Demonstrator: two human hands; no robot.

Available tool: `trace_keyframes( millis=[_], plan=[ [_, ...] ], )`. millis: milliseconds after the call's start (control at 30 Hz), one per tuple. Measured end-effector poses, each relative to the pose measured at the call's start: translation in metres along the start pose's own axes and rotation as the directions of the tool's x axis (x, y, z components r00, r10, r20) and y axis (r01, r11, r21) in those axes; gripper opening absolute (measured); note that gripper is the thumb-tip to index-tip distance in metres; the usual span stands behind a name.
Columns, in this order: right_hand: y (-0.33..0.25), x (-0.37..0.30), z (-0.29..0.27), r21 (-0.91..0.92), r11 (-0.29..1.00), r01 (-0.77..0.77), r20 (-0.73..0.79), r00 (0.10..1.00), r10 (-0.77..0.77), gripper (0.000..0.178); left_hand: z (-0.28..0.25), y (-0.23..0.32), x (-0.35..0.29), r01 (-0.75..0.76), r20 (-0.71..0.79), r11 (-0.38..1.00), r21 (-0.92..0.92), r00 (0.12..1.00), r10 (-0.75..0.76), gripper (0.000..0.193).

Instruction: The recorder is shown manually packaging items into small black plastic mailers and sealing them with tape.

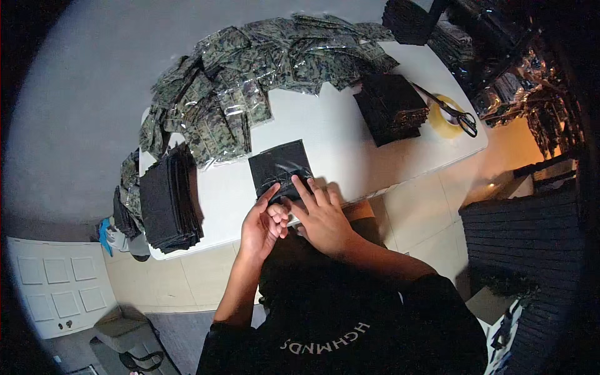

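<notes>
A flat square black piece, apparently folded cloth (278,159), lies at the table's near edge with shiny clear plastic over its near part. My right hand (324,215) rests on its near right side, fingers spread and stretched. On the near left side, my left hand (261,226) touches the plastic with an outstretched finger; its other fingers curl loosely, palm partly up, with nothing visible in them. The near edge of the black piece is hidden under my hands. To the left stands a tall stack of black folded pieces (167,206). Another black stack (392,106) sits farther right.
Camouflage-patterned packs in clear plastic (262,59) heap along the far side of the white table (325,122). Black-handled scissors (459,119) lie across a roll of clear tape (440,122) at right. More black stacks and wrapped packs crowd the far right.
</notes>
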State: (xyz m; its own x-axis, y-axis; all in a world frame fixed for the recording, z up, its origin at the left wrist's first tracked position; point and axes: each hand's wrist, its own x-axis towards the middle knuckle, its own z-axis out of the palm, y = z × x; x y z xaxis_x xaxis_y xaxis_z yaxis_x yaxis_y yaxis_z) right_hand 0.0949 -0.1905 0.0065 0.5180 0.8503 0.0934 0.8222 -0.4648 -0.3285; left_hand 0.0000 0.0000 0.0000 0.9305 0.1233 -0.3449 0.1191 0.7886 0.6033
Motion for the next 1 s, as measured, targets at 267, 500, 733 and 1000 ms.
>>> trace_keyframes(
  millis=[267,500,733,1000],
  plan=[
    [-0.001,0.002,0.004,-0.094,0.995,0.034,-0.050,0.998,-0.039,0.070,0.021,0.002,-0.004,-0.049,-0.090,0.981,0.186,0.994,0.067,0.063],
    [0.000,0.002,0.000,-0.113,0.991,0.067,-0.031,0.997,-0.071,0.063,0.039,0.004,-0.004,-0.061,-0.165,0.810,0.583,0.968,0.191,0.057],
    [0.000,0.002,-0.001,-0.139,0.986,0.091,-0.029,0.995,-0.096,0.059,0.046,0.011,-0.005,0.017,-0.095,0.161,0.987,0.865,0.492,0.055],
    [-0.001,0.002,-0.004,-0.123,0.986,0.108,-0.067,0.991,-0.117,0.051,0.060,0.017,-0.014,-0.174,0.335,-0.329,0.928,0.779,0.531,0.038]
  ],
)
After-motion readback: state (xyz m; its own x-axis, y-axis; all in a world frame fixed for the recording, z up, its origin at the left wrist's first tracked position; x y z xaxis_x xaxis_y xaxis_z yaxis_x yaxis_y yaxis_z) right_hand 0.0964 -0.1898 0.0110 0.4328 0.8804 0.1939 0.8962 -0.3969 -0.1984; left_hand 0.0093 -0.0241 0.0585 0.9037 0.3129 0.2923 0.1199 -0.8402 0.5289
